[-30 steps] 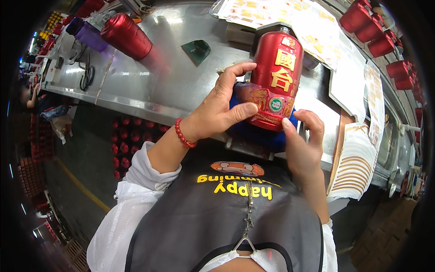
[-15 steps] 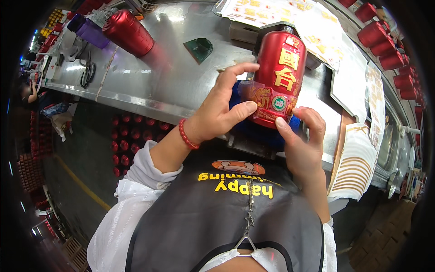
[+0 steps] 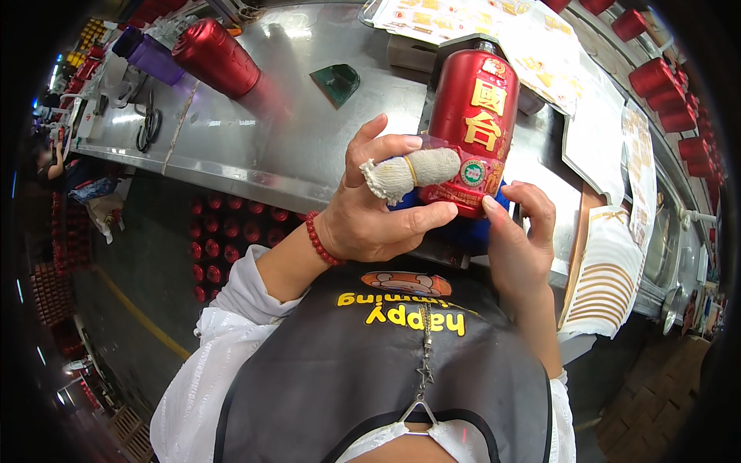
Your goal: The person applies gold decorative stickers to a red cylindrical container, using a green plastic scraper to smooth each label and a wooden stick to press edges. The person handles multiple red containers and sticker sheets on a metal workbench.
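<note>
A red bottle (image 3: 463, 85) with raised gold characters lies tilted in front of me, its neck pointing away, on a blue support (image 3: 472, 233). Around its lower part is a clear red-and-gold label (image 3: 494, 171) with a round green mark. My left hand (image 3: 359, 220) grips the bottle from the left. Its index finger, in a white cloth finger cover (image 3: 421, 171) with a yellow band, presses on the label, and its thumb lies along the base. At the base's right side, the thumb of my right hand (image 3: 525, 251) touches the bottle, fingers bent beside it.
A second red bottle (image 3: 220, 58) and a purple bottle (image 3: 150, 58) stand on the metal table (image 3: 270, 131). A dark green flat piece (image 3: 336, 83) lies nearby. Printed label sheets (image 3: 532, 50) cover the back right, with a white-and-gold stack (image 3: 602, 285) closer. Red bottles (image 3: 656, 85) line the far right.
My left index finger has swung down across the label, bringing its cloth cover into view. My left thumb has slid lower along the base. My right hand has shifted only slightly.
</note>
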`<state>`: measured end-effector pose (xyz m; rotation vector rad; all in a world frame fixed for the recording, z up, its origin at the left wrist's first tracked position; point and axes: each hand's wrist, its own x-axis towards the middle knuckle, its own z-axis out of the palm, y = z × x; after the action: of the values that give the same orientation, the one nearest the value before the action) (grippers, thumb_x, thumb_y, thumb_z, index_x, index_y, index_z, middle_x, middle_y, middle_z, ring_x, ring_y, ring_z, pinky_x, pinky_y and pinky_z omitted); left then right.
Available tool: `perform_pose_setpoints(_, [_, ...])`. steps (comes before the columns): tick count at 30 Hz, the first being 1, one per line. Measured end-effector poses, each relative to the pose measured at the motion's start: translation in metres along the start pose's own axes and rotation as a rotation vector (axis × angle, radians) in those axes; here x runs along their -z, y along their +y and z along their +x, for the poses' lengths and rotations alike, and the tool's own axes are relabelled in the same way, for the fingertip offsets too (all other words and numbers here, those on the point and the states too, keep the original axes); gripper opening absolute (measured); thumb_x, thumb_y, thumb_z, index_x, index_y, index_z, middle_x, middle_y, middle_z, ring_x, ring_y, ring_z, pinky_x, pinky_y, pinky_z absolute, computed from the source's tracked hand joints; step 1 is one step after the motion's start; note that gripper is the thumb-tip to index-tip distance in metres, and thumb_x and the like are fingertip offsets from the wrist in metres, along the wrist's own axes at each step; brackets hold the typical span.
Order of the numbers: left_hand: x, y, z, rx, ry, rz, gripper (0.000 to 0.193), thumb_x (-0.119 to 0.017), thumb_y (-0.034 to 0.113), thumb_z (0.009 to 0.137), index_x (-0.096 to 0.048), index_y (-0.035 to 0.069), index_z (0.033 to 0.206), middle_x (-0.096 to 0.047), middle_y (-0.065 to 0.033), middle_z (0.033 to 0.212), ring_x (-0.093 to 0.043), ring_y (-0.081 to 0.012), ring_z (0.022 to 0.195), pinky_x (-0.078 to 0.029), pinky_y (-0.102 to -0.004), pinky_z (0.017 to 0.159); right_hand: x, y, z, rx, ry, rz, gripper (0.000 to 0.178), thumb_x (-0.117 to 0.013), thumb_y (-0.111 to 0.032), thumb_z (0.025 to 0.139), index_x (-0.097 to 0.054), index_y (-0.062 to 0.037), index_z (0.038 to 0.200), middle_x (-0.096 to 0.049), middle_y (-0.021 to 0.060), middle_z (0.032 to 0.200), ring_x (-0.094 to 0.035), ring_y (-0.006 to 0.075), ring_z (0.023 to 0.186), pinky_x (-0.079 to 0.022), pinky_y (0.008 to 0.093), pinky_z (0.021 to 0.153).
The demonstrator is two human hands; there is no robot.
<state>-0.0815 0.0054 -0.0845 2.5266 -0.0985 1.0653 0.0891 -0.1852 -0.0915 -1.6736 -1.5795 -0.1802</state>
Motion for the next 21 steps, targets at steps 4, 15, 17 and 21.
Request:
perform_pose_setpoints(4, [-0.007, 0.004, 0.008, 0.003, 0.034, 0.066, 0.043, -0.069, 0.006, 0.073, -0.075, 0.03, 0.108, -0.062, -0.0056, 0.132, -0.042, -0.0272, 0.131, -0.023, -0.0528, 0.119, -0.001, -0.001, 0.001, -0.003, 0.019, 0.022, 0.063, -0.063, 0.014, 0.063, -0.071, -0.0091, 0.121, -0.056, 0.0145, 0.122, -0.054, 0.0367, 0.115, -0.046, 0.0462, 0.1])
perform_pose_setpoints(15, [-0.008, -0.003, -0.008, 0.026, 0.075, 0.026, 0.037, -0.073, 0.011, 0.075, -0.076, 0.028, 0.107, -0.063, -0.0104, 0.131, -0.047, -0.0317, 0.126, -0.029, -0.0526, 0.116, 0.001, 0.001, 0.001, -0.024, 0.025, 0.023, 0.054, -0.065, 0.013, 0.071, -0.068, -0.0065, 0.121, -0.057, 0.0156, 0.121, -0.055, 0.0363, 0.114, -0.046, 0.0465, 0.099])
perform_pose_setpoints(17, [-0.009, -0.003, -0.008, 0.026, 0.087, 0.028, 0.035, -0.076, 0.011, 0.075, -0.075, 0.026, 0.106, -0.063, -0.0114, 0.13, -0.047, -0.032, 0.126, -0.03, -0.0529, 0.115, 0.003, -0.001, 0.001, -0.065, 0.007, 0.024, 0.053, -0.065, 0.012, 0.073, -0.067, -0.0058, 0.123, -0.057, 0.016, 0.121, -0.055, 0.0361, 0.114, -0.046, 0.0467, 0.099])
perform_pose_setpoints(21, [-0.004, 0.001, -0.004, 0.016, 0.035, 0.034, 0.03, -0.078, 0.015, 0.078, -0.074, 0.024, 0.105, -0.062, -0.0134, 0.13, -0.047, -0.0332, 0.126, -0.031, -0.0534, 0.114, 0.004, 0.0, 0.002, -0.094, 0.008, 0.027, 0.053, -0.066, 0.009, 0.076, -0.065, -0.0055, 0.127, -0.056, 0.0173, 0.123, -0.055, 0.036, 0.116, -0.046, 0.0454, 0.1])
